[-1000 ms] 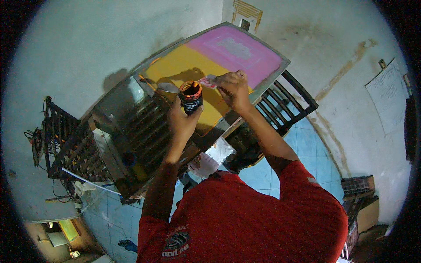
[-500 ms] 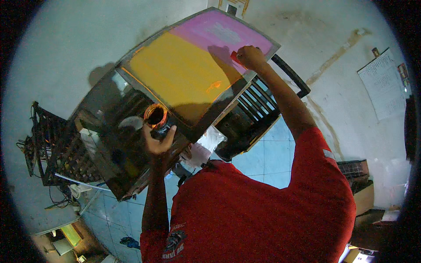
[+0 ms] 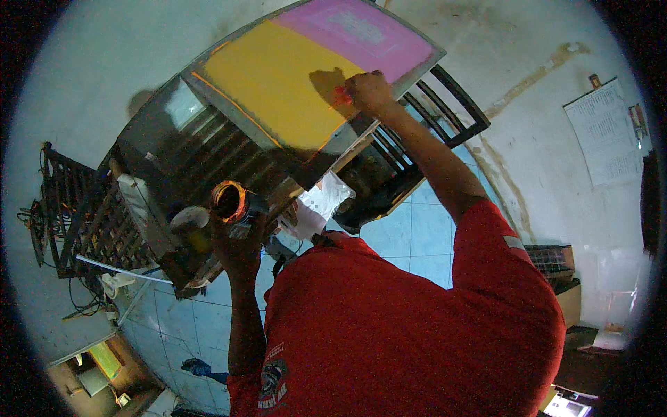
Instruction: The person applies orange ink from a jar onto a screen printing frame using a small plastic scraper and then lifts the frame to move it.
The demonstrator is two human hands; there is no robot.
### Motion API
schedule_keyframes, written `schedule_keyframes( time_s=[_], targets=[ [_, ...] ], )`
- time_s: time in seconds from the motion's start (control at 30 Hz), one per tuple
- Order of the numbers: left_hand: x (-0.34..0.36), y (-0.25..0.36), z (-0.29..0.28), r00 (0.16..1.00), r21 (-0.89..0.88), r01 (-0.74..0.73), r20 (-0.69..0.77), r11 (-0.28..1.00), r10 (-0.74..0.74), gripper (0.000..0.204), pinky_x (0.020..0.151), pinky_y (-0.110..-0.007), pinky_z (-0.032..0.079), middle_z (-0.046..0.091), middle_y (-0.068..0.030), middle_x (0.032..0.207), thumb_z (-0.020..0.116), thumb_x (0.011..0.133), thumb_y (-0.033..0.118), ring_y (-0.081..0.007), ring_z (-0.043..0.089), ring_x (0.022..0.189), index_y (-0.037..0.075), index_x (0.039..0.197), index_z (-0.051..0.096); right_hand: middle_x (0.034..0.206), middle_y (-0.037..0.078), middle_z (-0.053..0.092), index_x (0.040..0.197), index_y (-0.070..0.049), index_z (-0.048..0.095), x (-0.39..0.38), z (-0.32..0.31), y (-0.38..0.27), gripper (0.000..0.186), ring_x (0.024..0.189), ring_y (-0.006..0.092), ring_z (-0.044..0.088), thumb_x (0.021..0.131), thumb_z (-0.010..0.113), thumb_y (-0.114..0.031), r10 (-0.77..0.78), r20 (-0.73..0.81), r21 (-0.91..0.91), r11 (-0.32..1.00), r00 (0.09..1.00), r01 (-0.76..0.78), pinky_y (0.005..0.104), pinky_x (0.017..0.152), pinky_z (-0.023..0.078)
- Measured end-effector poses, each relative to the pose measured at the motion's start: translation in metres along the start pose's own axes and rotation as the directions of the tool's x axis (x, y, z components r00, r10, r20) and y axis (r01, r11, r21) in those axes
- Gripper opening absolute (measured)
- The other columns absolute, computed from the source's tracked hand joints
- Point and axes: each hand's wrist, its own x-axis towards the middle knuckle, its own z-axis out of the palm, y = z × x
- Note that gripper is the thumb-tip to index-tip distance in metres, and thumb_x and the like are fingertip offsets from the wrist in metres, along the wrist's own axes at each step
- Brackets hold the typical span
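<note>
My left hand (image 3: 236, 243) grips a dark jar (image 3: 246, 212) with orange-smeared rim, low over the dark left part of the bench. A pale round lid (image 3: 189, 217) is just left of it. My right hand (image 3: 372, 94) is closed on a small red card (image 3: 342, 96) against the yellow area (image 3: 264, 83) of a framed screen, near its right side; a hand shadow lies beside it. The screen's far part is pink (image 3: 396, 48). A thin orange streak runs along the yellow area's left edge.
Dark slatted racks (image 3: 458, 104) stand right and left, with cables at the left. A crumpled white sheet (image 3: 323, 205) hangs below the bench edge. A paper (image 3: 604, 128) hangs on the right wall. Cardboard boxes (image 3: 570, 299) are at lower right, above blue tiled floor (image 3: 431, 236).
My left hand has moved the jar down and left, away from the screen. My right hand went from beside the jar up to the pink area, then shifted left onto the yellow with the card.
</note>
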Motion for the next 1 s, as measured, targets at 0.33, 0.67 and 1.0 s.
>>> schedule_keyframes(
  time_s=[0.33,0.67,1.0],
  targets=[
    [-0.011,-0.019,-0.011,0.997,-0.098,0.072,0.030,0.993,-0.070,0.055,0.086,-0.037,0.046,0.060,-0.0152,0.105,0.079,0.071,0.018,-0.0255,0.058,0.097,-0.003,0.114,0.051,0.079,0.009,0.068,0.091,-0.014,0.070,-0.047,-0.023,-0.127,0.018,0.073,0.0272,0.066,0.075,0.063,-0.016,-0.096,-0.176,0.087,0.990,0.980,0.113,0.0426,0.074,0.045],
    [0.056,-0.010,0.035,0.959,0.089,-0.275,0.089,0.957,0.268,0.061,0.084,-0.043,0.047,0.062,-0.0227,0.106,0.079,0.069,0.027,-0.0379,0.061,0.097,-0.003,0.116,0.054,0.077,0.002,0.064,0.085,0.001,0.065,-0.024,-0.026,-0.074,0.011,0.072,0.0103,0.058,0.089,0.060,-0.008,0.505,-0.262,0.937,-0.071,0.822,0.342,0.0259,0.069,0.047],
    [0.111,0.024,0.090,0.946,0.118,-0.308,0.146,0.944,0.290,0.063,0.081,-0.045,0.048,0.062,-0.0249,0.100,0.078,0.067,0.031,-0.0409,0.061,0.093,-0.005,0.113,0.054,0.084,0.009,0.068,0.092,-0.001,0.069,-0.037,-0.072,-0.092,0.012,0.079,0.0172,0.063,0.084,0.066,-0.009,0.492,-0.432,0.890,0.097,0.755,0.446,0.0310,0.074,0.048]
  ],
)
